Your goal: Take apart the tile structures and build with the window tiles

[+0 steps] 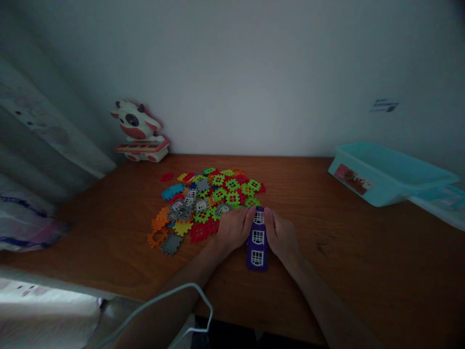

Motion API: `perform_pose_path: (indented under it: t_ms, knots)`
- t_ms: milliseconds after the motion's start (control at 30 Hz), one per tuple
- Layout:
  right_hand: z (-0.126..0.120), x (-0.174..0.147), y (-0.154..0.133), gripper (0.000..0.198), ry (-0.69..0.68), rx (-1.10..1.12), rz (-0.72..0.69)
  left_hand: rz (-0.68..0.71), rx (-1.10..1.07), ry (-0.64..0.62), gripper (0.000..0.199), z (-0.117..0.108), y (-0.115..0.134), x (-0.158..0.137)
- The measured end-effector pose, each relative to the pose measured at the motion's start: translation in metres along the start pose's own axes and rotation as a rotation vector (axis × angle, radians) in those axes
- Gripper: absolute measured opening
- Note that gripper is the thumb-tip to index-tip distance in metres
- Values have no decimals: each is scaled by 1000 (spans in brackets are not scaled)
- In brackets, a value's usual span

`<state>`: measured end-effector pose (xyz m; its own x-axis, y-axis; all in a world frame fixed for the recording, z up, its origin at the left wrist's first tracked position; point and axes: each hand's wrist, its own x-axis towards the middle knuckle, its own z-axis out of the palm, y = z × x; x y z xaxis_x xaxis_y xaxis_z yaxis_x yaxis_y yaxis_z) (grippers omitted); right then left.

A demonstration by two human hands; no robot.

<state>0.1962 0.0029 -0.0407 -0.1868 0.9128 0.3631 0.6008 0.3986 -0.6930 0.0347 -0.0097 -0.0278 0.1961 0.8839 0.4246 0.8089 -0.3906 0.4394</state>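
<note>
A purple strip of joined building tiles (257, 250) with white window grilles lies lengthwise in front of me on the wooden table. Three windows show along it. My left hand (236, 226) grips its far left edge, thumb pressed near the top window. On the opposite edge, my right hand (281, 236) is closed in the same way. The fingers beneath are hidden. Just beyond and left of my left hand spreads a pile of interlocking plastic tiles (219, 195) in green, red, orange, yellow, blue and grey, some with window frames.
A cow-shaped toy keyboard (141, 138) stands at the back left against the wall. On the right sits a turquoise plastic bin (378, 177), with a pale lid (441, 206) beside it. A white cable (170, 293) crosses over my left forearm. A plastic bag (27, 218) is at the left edge.
</note>
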Motion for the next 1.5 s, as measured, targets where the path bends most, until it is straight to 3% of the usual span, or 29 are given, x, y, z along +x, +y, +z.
perform_pose_path:
  t_ms: [300,467,733,900,1067,1167,1300,1500]
  knots:
    - [2,-1,-3,50,34,66,54,-54,-61,21,50,2,2,-1]
    - [5,4,0,51,20,282,160,-83,-192,-4,44,0,5,-1]
    - [2,9,4,49,160,462,294,-76,-346,-95,29,0,0,1]
    - [5,10,5,46,93,508,337,-61,-436,-111,29,0,-3,3]
    - [4,11,6,47,141,448,336,-80,-385,-43,34,2,-5,3]
    - [4,10,7,47,147,428,347,-39,-182,-1,35,0,-7,4]
    - [7,9,8,46,107,471,310,108,84,-90,41,-6,-7,5]
    - [8,5,5,40,82,343,238,85,90,-167,45,-3,-6,4]
